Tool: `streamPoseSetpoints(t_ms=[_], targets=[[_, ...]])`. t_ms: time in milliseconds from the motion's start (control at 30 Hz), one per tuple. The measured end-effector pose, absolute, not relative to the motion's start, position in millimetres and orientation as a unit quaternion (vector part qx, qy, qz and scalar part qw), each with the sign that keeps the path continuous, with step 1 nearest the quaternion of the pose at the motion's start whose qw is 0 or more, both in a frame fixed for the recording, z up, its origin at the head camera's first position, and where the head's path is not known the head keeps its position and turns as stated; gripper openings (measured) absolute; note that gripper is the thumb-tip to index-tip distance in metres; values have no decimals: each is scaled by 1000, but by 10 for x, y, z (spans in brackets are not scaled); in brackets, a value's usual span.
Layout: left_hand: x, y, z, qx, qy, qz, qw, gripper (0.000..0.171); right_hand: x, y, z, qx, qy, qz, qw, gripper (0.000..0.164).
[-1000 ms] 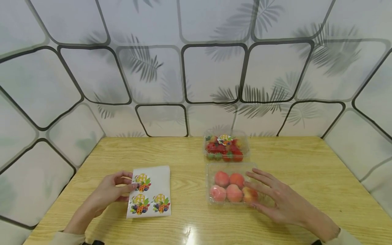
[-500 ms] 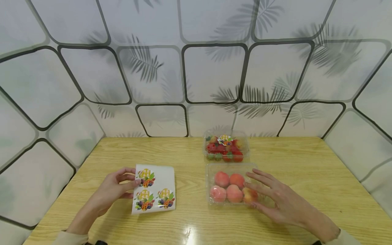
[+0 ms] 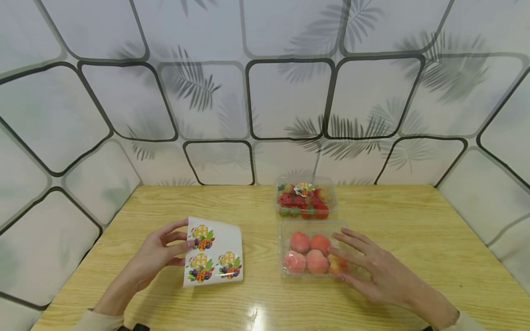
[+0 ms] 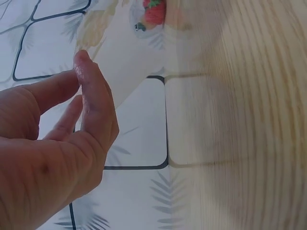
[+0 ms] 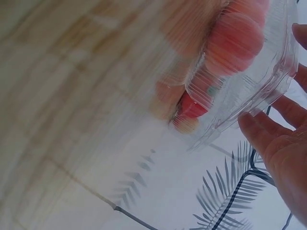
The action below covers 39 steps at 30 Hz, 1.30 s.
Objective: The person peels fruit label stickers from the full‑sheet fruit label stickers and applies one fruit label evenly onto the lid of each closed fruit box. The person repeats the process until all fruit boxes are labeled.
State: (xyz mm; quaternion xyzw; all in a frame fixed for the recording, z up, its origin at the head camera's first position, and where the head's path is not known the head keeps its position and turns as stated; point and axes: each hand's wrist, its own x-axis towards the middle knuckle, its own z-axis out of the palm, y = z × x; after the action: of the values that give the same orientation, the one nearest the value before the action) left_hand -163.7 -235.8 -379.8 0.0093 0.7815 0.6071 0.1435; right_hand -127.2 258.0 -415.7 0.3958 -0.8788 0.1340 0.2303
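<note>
I see the sticker sheet [image 3: 227, 236] over the table [image 3: 256, 299], left of the peach box [image 3: 312, 226], pinched by fingers of the left hand [image 3: 155, 255]; only the left wrist view catches its underside. Outstretched fingers of the right hand [image 3: 383, 273] touch the box.

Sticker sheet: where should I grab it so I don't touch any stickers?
I'd pinch the sticker sheet by its bare top right corner, coming from the right. The stickers sit elsewhere, and that edge is free; the left hand pinches the left edge. It's thin and curved, so thumb and finger should do.
</note>
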Motion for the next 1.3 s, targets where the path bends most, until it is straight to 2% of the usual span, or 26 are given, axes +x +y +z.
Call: streamPoseSetpoints(t_ms=[667, 933, 1167, 1300], targets=[[-1655, -2226, -3764, 33, 739, 652, 166, 69, -1241, 2512, -4138, 391, -884, 146, 209, 46], [-1645, -2112, -3759, 50, 718, 670, 183, 65, -1255, 2485, -4137, 400, -873, 149, 236, 45], [-1649, -2031, -3791, 62, 706, 677, 199, 68, -1251, 2462, -4135, 397, -874, 145, 239, 48], [-1655, -1975, -3817, 74, 699, 681, 206, 66, -1249, 2467, -4145, 397, -874, 141, 243, 44]])
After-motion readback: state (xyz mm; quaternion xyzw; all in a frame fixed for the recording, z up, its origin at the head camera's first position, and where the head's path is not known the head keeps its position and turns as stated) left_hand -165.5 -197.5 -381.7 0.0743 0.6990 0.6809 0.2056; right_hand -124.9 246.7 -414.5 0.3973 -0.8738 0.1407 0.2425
